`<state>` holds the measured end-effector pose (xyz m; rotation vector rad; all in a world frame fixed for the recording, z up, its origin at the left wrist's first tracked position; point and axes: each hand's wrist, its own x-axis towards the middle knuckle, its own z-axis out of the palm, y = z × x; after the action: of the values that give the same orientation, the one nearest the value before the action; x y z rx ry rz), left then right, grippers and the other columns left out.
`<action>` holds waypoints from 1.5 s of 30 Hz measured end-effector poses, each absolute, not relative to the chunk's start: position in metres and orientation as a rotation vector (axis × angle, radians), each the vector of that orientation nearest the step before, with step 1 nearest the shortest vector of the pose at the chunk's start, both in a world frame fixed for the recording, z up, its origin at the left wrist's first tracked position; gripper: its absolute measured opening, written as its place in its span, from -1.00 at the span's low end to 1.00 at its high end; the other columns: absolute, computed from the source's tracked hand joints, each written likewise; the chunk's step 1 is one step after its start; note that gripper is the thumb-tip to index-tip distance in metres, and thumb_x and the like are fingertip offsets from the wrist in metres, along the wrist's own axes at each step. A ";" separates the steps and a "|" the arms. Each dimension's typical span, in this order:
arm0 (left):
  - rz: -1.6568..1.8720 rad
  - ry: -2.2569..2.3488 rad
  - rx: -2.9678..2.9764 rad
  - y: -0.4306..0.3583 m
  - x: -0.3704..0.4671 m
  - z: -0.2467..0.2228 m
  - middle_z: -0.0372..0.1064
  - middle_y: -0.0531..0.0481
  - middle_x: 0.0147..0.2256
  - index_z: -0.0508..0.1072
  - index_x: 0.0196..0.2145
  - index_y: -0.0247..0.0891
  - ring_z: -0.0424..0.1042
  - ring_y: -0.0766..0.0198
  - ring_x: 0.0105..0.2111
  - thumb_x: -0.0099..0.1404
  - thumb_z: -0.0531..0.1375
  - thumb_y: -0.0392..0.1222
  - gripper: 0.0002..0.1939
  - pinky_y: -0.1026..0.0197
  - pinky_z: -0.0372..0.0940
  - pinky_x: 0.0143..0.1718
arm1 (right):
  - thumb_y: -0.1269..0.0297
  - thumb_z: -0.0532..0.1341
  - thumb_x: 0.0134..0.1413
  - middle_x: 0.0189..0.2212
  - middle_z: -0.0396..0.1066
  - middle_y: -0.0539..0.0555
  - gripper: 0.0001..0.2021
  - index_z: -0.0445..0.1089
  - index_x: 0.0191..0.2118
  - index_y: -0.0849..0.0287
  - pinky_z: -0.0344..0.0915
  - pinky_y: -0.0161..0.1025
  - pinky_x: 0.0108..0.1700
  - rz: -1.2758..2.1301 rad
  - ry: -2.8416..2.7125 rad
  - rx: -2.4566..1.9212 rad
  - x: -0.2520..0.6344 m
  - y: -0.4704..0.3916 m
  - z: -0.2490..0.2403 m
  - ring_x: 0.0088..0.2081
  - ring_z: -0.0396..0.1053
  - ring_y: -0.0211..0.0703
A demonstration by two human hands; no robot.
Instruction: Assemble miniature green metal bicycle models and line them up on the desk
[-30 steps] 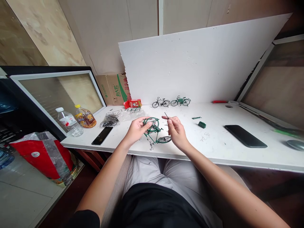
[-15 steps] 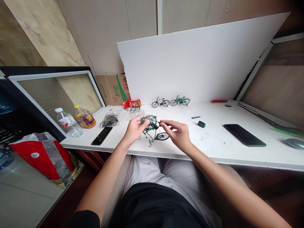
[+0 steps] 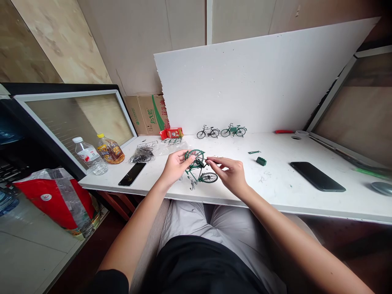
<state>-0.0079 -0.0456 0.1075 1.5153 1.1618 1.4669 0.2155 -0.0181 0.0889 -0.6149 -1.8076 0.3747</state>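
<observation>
A green model bicycle is held tilted above the front of the white table. My left hand grips it by the upper wheel, thumb laid over the spokes. My right hand is pinched at the bicycle's right side, close to the pedal area; what lies between its fingertips is too small to make out. Beyond them stand a black model bicycle and a green model bicycle. A small green box and a thin green part lie to the right.
Two phones flank my hands on the table. At left are two bottles and a bag of black parts. A red packet, red cutter and mouse lie farther out.
The view has shifted slightly. The held bicycle has turned a little between my hands, its upper wheel now slightly farther right; both hands keep nearly the same pose.
</observation>
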 end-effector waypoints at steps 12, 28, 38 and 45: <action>1.549 1.259 1.691 -0.053 0.001 0.106 0.63 -0.24 -0.01 0.59 0.03 -0.33 0.65 0.02 -0.05 0.26 0.44 -0.07 -0.56 0.15 0.55 -0.06 | 0.21 0.26 0.43 -0.19 0.70 0.13 -0.81 0.63 -0.03 0.08 0.51 -0.17 -0.31 0.064 -1.921 -0.534 0.220 -0.012 0.085 -0.33 0.65 -0.04; 1.635 1.360 1.694 -0.056 0.016 0.097 0.64 -0.22 -0.03 0.58 0.05 -0.32 0.66 0.01 -0.03 0.25 0.40 -0.21 -0.59 0.09 0.56 0.00 | 0.15 0.18 0.48 -0.36 0.64 0.08 -0.75 0.59 -0.04 0.10 0.47 -0.19 -0.36 0.289 -1.902 -0.561 0.220 -0.012 0.083 -0.46 0.55 -0.14; 1.677 1.456 1.808 -0.057 0.016 0.098 0.65 -0.15 -0.06 0.60 0.03 -0.24 0.66 0.02 -0.05 0.27 0.41 -0.16 -0.62 0.09 0.56 -0.02 | -0.10 0.22 0.40 -0.43 0.58 0.08 -0.63 0.58 -0.17 0.09 0.49 -0.13 -0.37 0.746 -1.722 -0.656 0.215 -0.005 0.079 -0.42 0.53 -0.07; 1.639 1.253 1.660 -0.055 0.008 0.109 0.62 -0.23 -0.03 0.52 0.07 -0.30 0.65 0.06 -0.08 0.26 0.44 -0.07 -0.52 0.13 0.54 -0.06 | -0.29 0.03 0.42 -0.44 0.44 0.05 -0.48 0.31 -0.32 0.07 0.34 -0.21 -0.41 0.847 -1.559 -0.692 0.220 0.005 0.079 -0.40 0.45 -0.12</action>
<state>0.0080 -0.0553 0.1088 1.6600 1.2529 1.6389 0.2196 0.0052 0.0787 -0.6917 -1.5587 0.8472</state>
